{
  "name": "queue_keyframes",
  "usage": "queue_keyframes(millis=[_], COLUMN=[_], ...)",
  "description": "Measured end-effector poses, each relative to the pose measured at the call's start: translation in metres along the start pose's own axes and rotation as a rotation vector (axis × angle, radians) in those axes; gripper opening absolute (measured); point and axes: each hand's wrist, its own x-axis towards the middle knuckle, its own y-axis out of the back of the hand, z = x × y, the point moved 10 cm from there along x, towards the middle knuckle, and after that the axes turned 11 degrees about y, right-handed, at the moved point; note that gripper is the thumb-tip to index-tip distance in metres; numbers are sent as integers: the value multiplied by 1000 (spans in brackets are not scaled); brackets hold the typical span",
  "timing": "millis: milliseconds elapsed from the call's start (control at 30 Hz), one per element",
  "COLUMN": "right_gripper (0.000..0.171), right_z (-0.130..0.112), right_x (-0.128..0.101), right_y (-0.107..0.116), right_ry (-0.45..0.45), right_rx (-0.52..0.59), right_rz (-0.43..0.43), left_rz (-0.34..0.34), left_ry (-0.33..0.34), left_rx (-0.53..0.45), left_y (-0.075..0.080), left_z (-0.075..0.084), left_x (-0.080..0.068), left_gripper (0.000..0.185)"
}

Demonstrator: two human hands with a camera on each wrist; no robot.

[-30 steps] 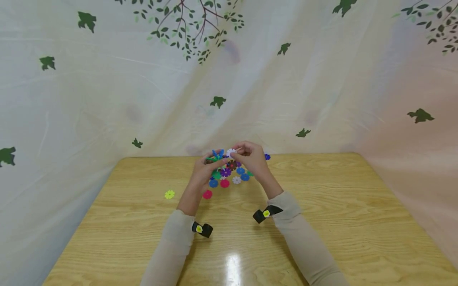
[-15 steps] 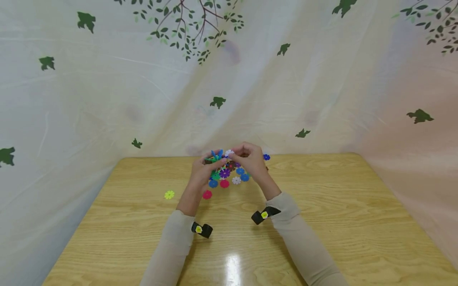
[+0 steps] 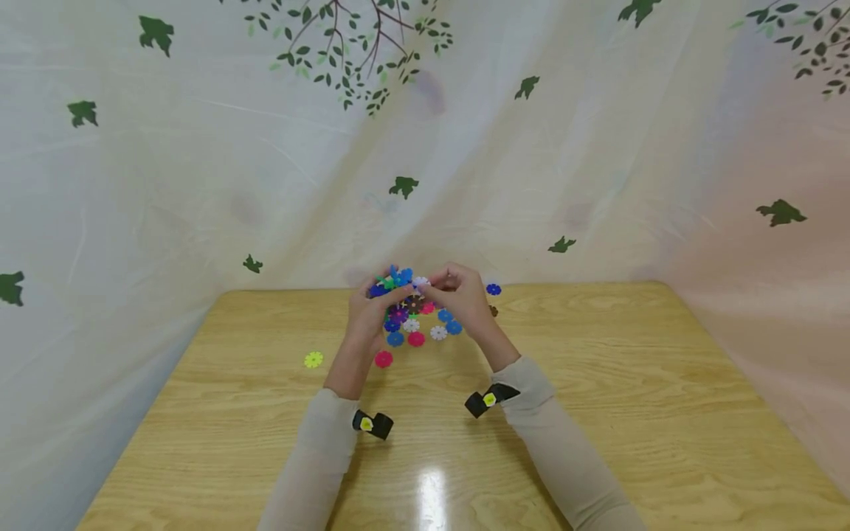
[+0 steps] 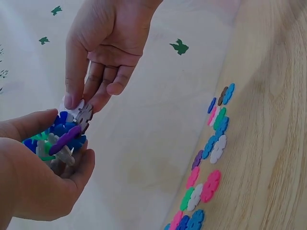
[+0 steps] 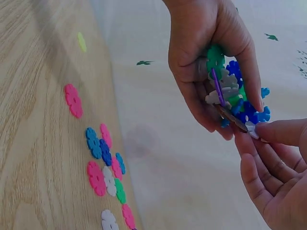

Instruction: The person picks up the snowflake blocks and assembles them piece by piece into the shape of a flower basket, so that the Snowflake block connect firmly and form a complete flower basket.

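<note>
Head view overhead; wrist views close

Blue, green, purple, white cluster (image 4: 60, 139); pink disc (image 3: 383, 359); leaf-printed curtain (image 3: 199, 147)

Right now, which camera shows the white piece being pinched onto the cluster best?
The left wrist view: the right hand pinches the white piece against the cluster unobstructed. The right wrist view shows only its edge; the head view a tiny speck.

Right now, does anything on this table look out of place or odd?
One yellow snowflake disc lies alone on the wooden table, apart from the loose discs clustered below the hands. Nothing looks spilled or damaged.
</note>
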Motion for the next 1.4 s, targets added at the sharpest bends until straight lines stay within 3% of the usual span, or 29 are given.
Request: queue_keyframes(millis=[200, 400, 700, 1033, 1400], right_gripper=[15, 16, 17, 26, 24], right_z=[2, 4, 3, 8, 32], right_x=[-2, -2, -3, 1, 3], right_y=[2, 5, 6, 7, 46], right_ry=[-42, -56, -65, -119, -170], right_rx=[-3, 0, 6, -94, -389], right_rz=[18, 22, 7, -253, -515], left_rz=[-43, -87, -56, -8, -49], left_ry=[-30, -13, 54, 30, 73], left_rx=[30, 25, -23, -155, -73], left_y=[-4, -9, -10, 0, -4], left_z=[2, 2, -2, -4, -8], left_x=[0, -1, 1, 4, 6], left_gripper=[56, 60, 56, 47, 48])
